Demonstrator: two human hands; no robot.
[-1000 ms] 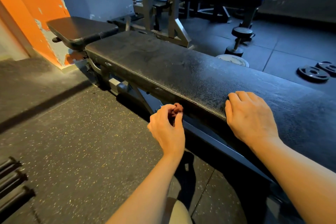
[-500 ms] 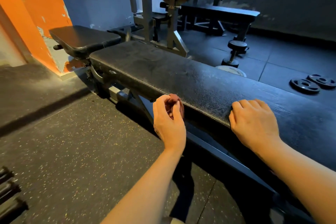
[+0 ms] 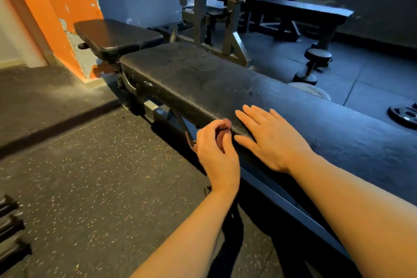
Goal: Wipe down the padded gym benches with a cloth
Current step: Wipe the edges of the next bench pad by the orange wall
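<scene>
Left hand (image 3: 216, 153) fingers (image 3: 208, 127) clenched round reddish cloth (image 3: 225, 124), bunched at near edge of desk (image 3: 203, 83). Right hand (image 3: 270, 140) flat on pad just beside, fingers (image 3: 250, 113) straight, spread. Seat pad (image 3: 117, 36) beyond desk's far end, against orange pillar (image 3: 56, 7). Rack (image 3: 225, 18) and second bench (image 3: 297, 10) behind. Dumbbell (image 3: 313, 63) and plate (image 3: 404, 115) on floor (image 3: 90, 176) past far side. Bars (image 3: 11, 230) at lower left.

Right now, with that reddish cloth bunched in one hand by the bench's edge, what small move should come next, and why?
Probably lift the left hand so the bunched reddish cloth lands on the long black padded bench: the cloth sits at the pad's near edge, and the top looks dusty. The right hand lies flat there, steadying.
</scene>
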